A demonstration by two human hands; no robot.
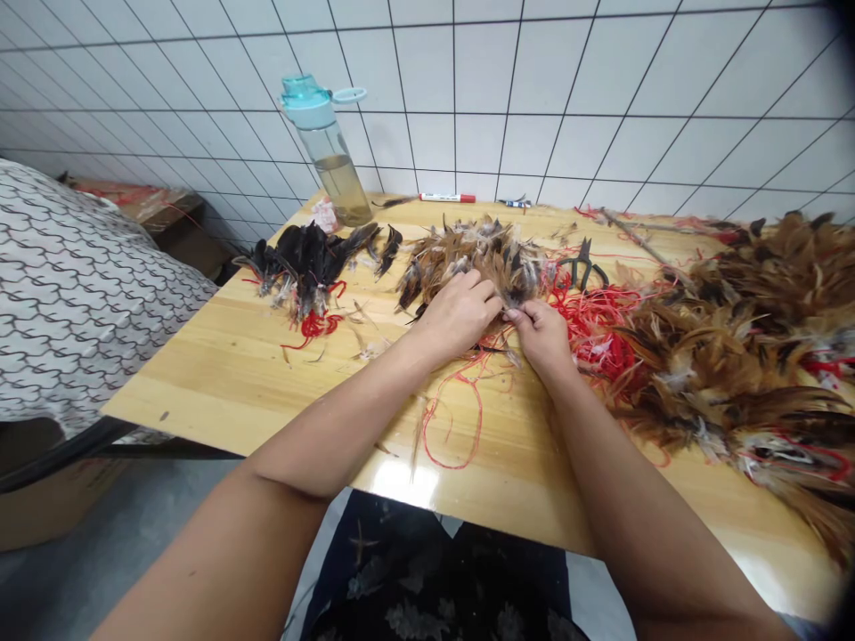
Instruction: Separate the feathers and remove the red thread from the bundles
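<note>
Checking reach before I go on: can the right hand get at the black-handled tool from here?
Probably yes: the right hand is near the black-handled tool, with mostly red thread between, though it must first leave the brown feathers.

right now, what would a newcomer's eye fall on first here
Probably the big heap of brown feathers spread over the right side of the wooden table, with a bright red tangle of string beside it. Next, the left hand and right hand, close together at the near edge of a smaller feather bunch mid-table. The turquoise-lidded bottle also stands out at the back left, before the tiled wall.
</note>
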